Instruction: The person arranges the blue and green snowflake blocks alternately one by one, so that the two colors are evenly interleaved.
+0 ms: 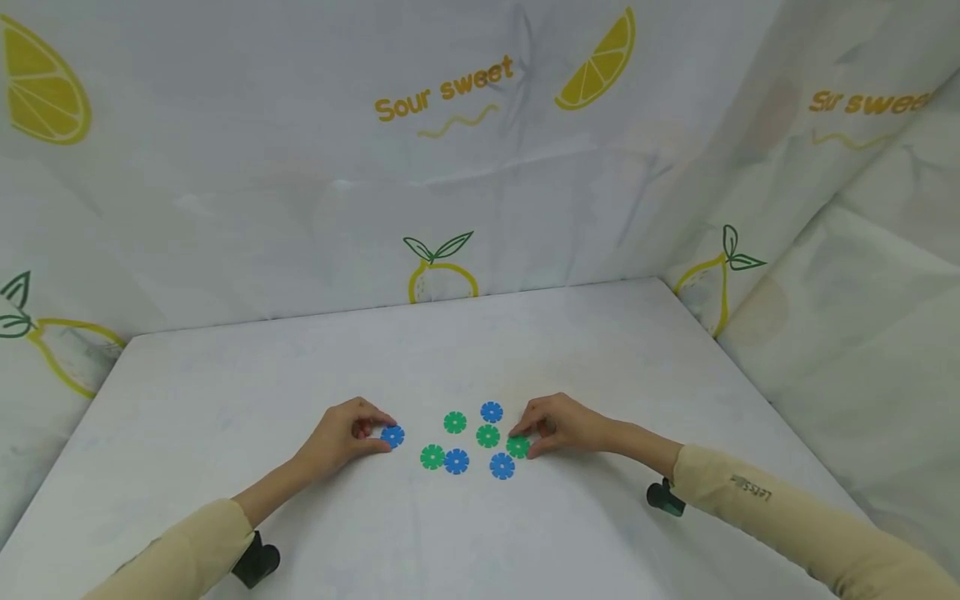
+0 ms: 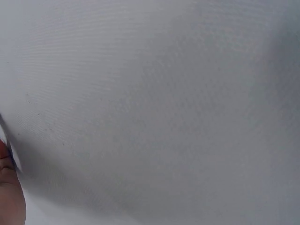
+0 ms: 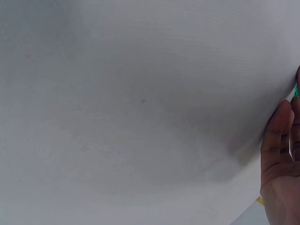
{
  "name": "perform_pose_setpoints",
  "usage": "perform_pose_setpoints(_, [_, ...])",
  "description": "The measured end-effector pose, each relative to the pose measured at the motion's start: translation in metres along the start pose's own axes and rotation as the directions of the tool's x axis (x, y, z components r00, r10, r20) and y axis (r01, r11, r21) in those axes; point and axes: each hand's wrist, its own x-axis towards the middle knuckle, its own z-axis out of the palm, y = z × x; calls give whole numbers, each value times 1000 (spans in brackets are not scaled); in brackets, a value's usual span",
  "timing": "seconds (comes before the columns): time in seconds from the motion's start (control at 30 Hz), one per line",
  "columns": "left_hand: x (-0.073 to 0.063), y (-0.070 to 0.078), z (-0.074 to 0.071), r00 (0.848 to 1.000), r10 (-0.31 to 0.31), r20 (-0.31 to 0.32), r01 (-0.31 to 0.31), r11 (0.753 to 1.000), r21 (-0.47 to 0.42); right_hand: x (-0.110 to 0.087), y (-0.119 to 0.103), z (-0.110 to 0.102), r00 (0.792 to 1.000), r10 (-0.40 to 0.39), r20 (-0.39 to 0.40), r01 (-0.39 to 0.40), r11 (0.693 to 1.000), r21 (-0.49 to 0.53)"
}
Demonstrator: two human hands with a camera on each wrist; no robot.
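My left hand [image 1: 348,433] pinches a blue notched disc [image 1: 392,436] between thumb and fingertips, left of the other discs. On the right, my right hand [image 1: 562,423] has its thumb and fingers at opposite edges of a green notched disc [image 1: 518,447]. Between the hands lie a green disc [image 1: 454,422] and a blue disc [image 1: 491,412] at the back, with another green disc [image 1: 487,436] just in front. Nearer to me, a green disc [image 1: 432,457] touches a blue disc [image 1: 456,461]; one more blue disc [image 1: 502,466] sits to their right.
A white cloth covers the tabletop [image 1: 300,367]. Behind it hangs a white curtain [image 1: 300,208] with lemon prints, and another curtain side [image 1: 862,275] borders the right edge. Dark wrist cameras sit under both sleeves, close above the table.
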Motion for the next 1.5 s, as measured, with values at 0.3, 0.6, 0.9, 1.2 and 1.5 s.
perform_pose_setpoints(0.3, [0, 5, -2, 995, 104, 14, -104, 995, -9, 0, 0, 1, 1000, 8, -7, -8, 1000, 9])
perform_pose_setpoints(0.6, [3, 4, -4, 983, 151, 101, -155, 987, 35, -1, -3, 1, 1000, 17, -16, -17, 1000, 14])
perform_pose_setpoints(0.9, [6, 2, -11, 986, 122, 111, -120, 993, -21, -1, -2, 1, 1000, 5, -15, -5, 1000, 20])
perform_pose_setpoints(1.2, [9, -5, -22, 999, 19, -46, -22, 998, -58, -2, -1, 2, 1000, 18, -19, -18, 999, 27])
perform_pose_setpoints(1.5, [16, -22, -38, 991, -51, -121, 40, 995, -86, -2, -2, 2, 1000, 6, -21, -6, 1000, 20])
